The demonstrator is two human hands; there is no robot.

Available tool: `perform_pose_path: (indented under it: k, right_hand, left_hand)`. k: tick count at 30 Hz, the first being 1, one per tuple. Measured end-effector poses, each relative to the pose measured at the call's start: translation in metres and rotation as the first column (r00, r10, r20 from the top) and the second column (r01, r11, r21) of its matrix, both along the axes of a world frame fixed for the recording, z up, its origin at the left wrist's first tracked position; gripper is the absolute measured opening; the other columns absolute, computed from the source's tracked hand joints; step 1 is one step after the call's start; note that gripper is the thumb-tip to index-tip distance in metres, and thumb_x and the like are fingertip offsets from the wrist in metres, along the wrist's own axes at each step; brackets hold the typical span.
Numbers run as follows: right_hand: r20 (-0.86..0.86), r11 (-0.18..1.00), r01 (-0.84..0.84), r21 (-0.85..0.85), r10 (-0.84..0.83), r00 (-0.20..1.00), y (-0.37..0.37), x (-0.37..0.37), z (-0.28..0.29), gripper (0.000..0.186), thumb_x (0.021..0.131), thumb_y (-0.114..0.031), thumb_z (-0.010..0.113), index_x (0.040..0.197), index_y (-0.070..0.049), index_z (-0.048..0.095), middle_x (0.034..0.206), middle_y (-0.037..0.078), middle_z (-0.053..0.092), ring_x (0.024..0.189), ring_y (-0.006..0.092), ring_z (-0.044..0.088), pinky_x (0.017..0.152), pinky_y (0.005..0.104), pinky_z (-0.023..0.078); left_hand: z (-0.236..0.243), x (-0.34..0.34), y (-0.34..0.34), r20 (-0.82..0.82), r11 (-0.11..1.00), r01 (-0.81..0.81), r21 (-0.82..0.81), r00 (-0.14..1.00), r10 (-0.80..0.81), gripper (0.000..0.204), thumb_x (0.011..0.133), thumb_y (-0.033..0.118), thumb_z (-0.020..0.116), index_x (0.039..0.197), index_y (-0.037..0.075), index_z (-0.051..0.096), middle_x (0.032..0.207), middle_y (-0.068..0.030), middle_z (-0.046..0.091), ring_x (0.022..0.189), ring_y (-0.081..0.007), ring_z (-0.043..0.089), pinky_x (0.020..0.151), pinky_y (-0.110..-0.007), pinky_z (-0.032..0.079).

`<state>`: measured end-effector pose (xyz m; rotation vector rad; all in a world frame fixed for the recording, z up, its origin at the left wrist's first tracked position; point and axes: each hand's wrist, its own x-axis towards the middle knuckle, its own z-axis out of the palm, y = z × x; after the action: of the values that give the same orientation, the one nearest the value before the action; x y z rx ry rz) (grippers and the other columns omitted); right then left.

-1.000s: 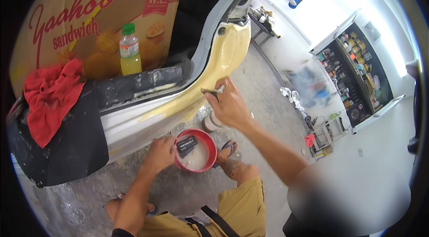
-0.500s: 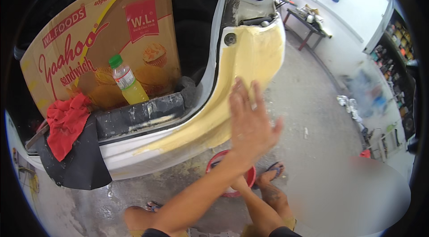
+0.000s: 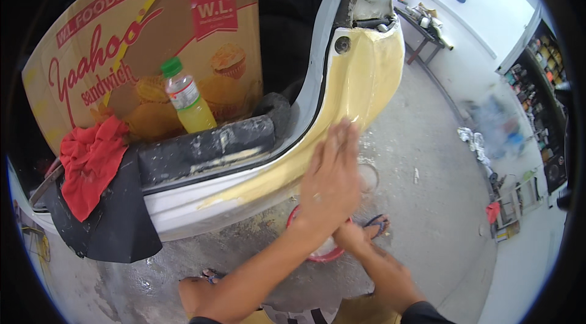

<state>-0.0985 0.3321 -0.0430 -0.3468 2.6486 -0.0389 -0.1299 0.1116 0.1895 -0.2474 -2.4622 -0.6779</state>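
Note:
My left hand (image 3: 332, 180) lies against the yellowish, wet-looking filler-coated panel (image 3: 360, 83) of a car body, its fingers stretched out together and slightly blurred. Nothing shows in its grasp. Just below and behind the left wrist is my right hand (image 3: 353, 237); its fingers are hidden, so what it holds, if anything, does not show. Beneath both hands a red basin (image 3: 329, 255) with pale contents stands on the floor, partly covered by my arms.
Left in the car opening stand a large cardboard box (image 3: 183, 18) and a green-capped bottle (image 3: 190, 104) of yellow drink. A red cloth (image 3: 91, 162) and black sheet (image 3: 116, 220) drape over the sill (image 3: 201, 150). A cluttered table (image 3: 421, 28) and shelves (image 3: 537, 80) line the right wall.
My right hand has risen from the basin to beside my left wrist. My left hand's fingers have come closer together on the panel. The whole view has shifted a little.

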Motion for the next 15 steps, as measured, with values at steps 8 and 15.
perform_pose_path:
  k: [8,15]
  right_hand:
    - [-0.814,0.898,-0.44,-0.033,0.231,0.532,-0.066,-0.051,0.32,0.048,0.079,-0.006,0.074,0.125,-0.019,0.076,0.118,0.008,0.065,0.098,0.03,0.069,0.092,0.0462,0.05]
    - [-0.677,0.757,-0.423,0.497,0.644,0.357,-0.115,-0.071,0.328,0.044,0.089,-0.037,0.076,0.128,-0.019,0.074,0.123,0.009,0.06,0.117,0.0329,0.055,0.1,0.0531,0.043]
  left_hand:
    - [-0.09,0.122,-0.054,0.055,0.99,-0.129,-0.063,0.99,0.132,0.065,0.093,0.019,0.062,0.156,0.008,0.047,0.156,-0.0079,0.056,0.148,-0.025,0.045,0.124,-0.055,0.024]
    - [-0.195,0.146,-0.058,0.387,0.994,0.106,-0.032,0.918,-0.085,0.055,0.097,0.021,0.058,0.149,0.006,0.055,0.159,-0.0169,0.051,0.148,-0.0353,0.044,0.124,-0.06,0.026]
